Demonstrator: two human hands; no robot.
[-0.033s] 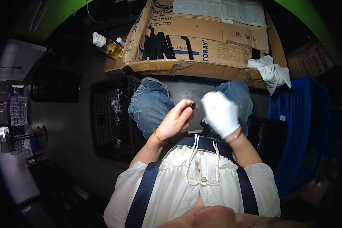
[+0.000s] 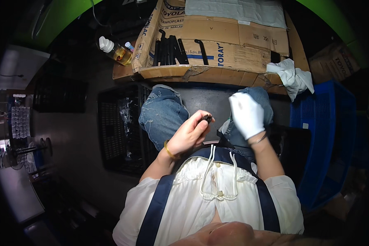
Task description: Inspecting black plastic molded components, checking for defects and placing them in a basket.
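In front of my lap, my bare left hand [image 2: 188, 133] is closed around a black piece [image 2: 208, 118], which shows end-on at the thumb and fingertips. Most of its length is hidden, so I cannot tell its full shape. My right hand [image 2: 248, 115], in a white glove, is held over my right thigh with its fingers curled in. Whatever they may hold does not show. The two hands are apart. Beyond them, several long black bars [image 2: 168, 50], some with a bent end, lean inside a cardboard tray [image 2: 233, 74].
A white cloth [image 2: 291, 78] hangs over the tray's right corner. Left of the tray stands a bottle of yellowish liquid [image 2: 121, 55]. A black crate [image 2: 108, 135] sits by my left leg, and a blue crate [image 2: 322, 143] is on my right.
My right hand has moved right, away from my left hand and over my right thigh. The left hand keeps its hold on the black piece, its end turned slightly more toward view.
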